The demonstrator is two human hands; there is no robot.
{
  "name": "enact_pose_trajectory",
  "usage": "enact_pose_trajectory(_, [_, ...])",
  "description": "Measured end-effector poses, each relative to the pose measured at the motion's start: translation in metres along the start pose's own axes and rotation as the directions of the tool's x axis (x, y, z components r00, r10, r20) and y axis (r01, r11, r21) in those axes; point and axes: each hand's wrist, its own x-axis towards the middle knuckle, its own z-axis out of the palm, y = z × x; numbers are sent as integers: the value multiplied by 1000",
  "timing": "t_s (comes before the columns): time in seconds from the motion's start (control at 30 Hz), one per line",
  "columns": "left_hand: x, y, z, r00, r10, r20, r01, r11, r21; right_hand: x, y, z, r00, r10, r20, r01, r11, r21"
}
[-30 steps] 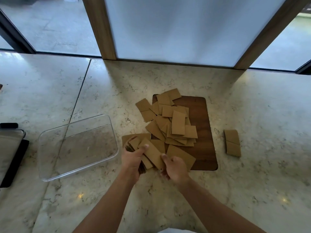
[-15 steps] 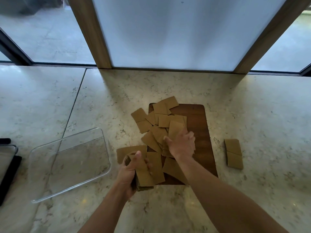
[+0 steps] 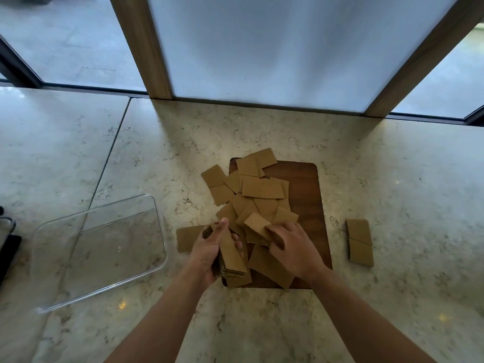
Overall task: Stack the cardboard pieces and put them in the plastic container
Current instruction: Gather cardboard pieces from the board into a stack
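Head view, looking down on a pale marble counter (image 3: 392,179). At centre frame I see a dark wooden board (image 3: 306,205) carrying a loose heap of cardboard pieces (image 3: 262,189); several overlap one another, and a few overhang the board's left and upper edges onto the counter.

My left hand (image 3: 209,251), at lower centre, is closed around a stack of cardboard pieces (image 3: 231,254). The thumb lies across the top piece and the fingers wrap the stack's right side; the layered edges show at the near end, above the board's lower left corner.

My right hand (image 3: 290,244), just right of the left, pinches a single cardboard piece (image 3: 258,224) at its near end between thumb and fingers. The piece is tilted, its far end raised over the heap. I cannot tell whether it still touches the pieces beneath.

One flat piece (image 3: 187,238) lies on the counter just left of the stack, partly behind the left hand. Two further pieces (image 3: 360,242) lie end to end on the counter at right of the board, apart from it.

The plastic container (image 3: 157,221), clear and rectangular, sits at lower left of the frame, near the left hand but not touching it; no cardboard shows inside. A dark object (image 3: 9,247) is cut off by the left edge.
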Motion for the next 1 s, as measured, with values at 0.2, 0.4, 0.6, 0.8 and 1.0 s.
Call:
enact_pose_trajectory(0.2, [-9, 1, -21, 990, -138, 26, 131, 974, 187, -7, -18, 3, 973, -41, -227, 134, 903, 409])
enact_pose_trajectory(0.4, [-13, -10, -34, 964, -212, 159, 169, 955, 243, -15, -66, 28, 990, -92, 104, -59, 397, 916])
enact_pose_trajectory(0.6, [-4, -18, -38, 941, -153, 302, 174, 984, -43, -1, -31, 4, 819, 506, -271, -401, 842, 361])
enact_pose_trajectory(0.8, [-1, -13, -23, 965, -42, 260, 63, 995, -75, 5, 5, -2, 802, 556, -217, -496, 823, 276])
enact_pose_trajectory(1.0, [-4, -14, -6, 988, 48, 144, -75, 979, 188, -13, -9, -1, 832, 553, 34, -402, 562, 723])
